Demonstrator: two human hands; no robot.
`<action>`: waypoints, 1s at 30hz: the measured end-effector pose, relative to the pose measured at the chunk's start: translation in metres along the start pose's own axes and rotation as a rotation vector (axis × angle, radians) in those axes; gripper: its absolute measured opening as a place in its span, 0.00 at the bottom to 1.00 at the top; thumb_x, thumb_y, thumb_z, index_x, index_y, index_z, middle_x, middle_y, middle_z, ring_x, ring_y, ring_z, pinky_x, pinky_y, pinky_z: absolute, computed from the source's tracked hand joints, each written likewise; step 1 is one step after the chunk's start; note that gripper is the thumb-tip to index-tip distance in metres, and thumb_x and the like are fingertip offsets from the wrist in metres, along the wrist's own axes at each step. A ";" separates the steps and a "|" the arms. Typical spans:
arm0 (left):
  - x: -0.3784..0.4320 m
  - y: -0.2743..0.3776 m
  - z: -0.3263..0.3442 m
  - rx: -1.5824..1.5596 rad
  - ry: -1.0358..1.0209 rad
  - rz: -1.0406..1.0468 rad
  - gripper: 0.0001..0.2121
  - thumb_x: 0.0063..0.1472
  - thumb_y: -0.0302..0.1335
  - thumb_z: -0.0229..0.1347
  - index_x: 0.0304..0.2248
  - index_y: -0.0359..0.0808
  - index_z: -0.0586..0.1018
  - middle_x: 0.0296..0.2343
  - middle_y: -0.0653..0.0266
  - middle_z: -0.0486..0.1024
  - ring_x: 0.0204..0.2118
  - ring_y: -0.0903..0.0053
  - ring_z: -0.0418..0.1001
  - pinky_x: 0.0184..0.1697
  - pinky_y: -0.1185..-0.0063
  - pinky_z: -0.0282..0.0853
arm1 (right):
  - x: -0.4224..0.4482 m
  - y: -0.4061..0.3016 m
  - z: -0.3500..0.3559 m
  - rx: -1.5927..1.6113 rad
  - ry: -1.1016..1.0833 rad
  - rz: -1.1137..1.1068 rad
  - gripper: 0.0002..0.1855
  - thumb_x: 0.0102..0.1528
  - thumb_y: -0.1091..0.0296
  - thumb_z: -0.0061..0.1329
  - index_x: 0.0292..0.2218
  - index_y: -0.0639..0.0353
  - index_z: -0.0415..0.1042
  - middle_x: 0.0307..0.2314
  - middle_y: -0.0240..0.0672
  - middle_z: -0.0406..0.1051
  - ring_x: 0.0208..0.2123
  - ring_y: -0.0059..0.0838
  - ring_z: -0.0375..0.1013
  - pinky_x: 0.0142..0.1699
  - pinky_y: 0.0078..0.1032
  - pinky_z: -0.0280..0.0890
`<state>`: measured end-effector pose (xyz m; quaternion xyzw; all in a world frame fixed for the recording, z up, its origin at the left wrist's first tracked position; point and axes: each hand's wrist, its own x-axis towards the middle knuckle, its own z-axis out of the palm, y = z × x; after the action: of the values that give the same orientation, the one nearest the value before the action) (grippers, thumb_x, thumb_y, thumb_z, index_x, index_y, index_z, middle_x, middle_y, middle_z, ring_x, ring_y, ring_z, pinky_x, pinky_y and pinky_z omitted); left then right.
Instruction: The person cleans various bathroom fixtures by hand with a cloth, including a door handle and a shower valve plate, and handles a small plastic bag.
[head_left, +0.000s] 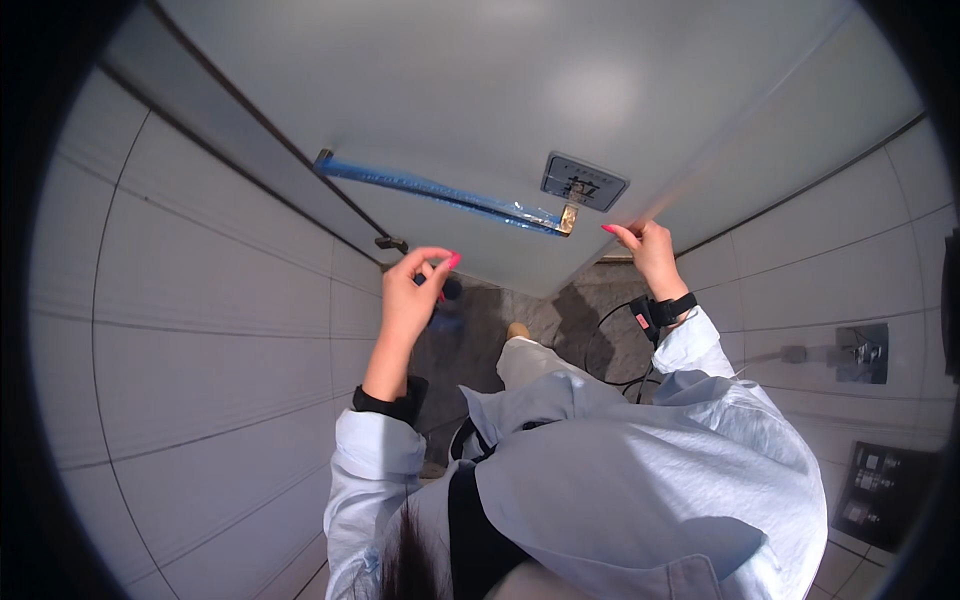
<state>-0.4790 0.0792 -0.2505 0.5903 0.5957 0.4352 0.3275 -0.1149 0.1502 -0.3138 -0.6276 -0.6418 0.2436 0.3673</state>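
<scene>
A frosted glass door (450, 90) stands before me, carrying a long bar handle (442, 193) wrapped in blue protective film. My right hand (654, 255) is at the door's free edge, its thumb over the near face and its other fingers mostly hidden behind. Below the handle's left half is my left hand (411, 291), fingers curled and thumb near the index fingertip. Something dark (451, 289) shows beside and behind these fingers; whether the hand holds it is unclear. A square metal plate (585, 181) with markings sits on the door above the handle's right end.
White tiled walls flank me at the left (217, 360) and right (787, 270). A dark hinge-like fitting (391, 244) sits at the door's left side. Black cable (592, 352) hangs by my right wrist over the grey floor (480, 360). The right wall bears a metal fixture (862, 352).
</scene>
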 end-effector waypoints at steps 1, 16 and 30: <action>0.022 0.014 -0.002 -0.018 -0.031 -0.016 0.06 0.60 0.23 0.57 0.37 0.33 0.80 0.13 0.79 0.61 0.16 0.93 0.60 0.20 0.89 0.54 | 0.009 -0.001 -0.003 0.001 -0.010 0.004 0.18 0.51 0.55 0.59 0.31 0.64 0.78 0.21 0.43 0.75 0.22 0.34 0.74 0.30 0.28 0.66; 0.180 0.065 0.092 0.110 -0.484 -0.152 0.12 0.62 0.27 0.54 0.44 0.33 0.78 0.12 0.75 0.66 0.15 0.90 0.64 0.20 0.87 0.59 | 0.076 0.029 -0.041 0.011 0.013 0.085 0.20 0.50 0.54 0.60 0.28 0.67 0.76 0.23 0.47 0.74 0.25 0.42 0.75 0.31 0.31 0.67; 0.256 0.041 0.170 0.224 -0.720 -0.374 0.09 0.62 0.27 0.53 0.35 0.28 0.80 0.12 0.66 0.72 0.14 0.83 0.69 0.19 0.84 0.59 | 0.100 0.051 -0.004 0.002 0.315 0.340 0.25 0.52 0.52 0.59 0.40 0.62 0.65 0.31 0.34 0.68 0.25 0.27 0.67 0.32 0.26 0.64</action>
<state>-0.3314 0.3510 -0.2512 0.6183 0.5837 0.0670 0.5220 -0.0741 0.2528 -0.3341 -0.7564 -0.4615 0.2018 0.4173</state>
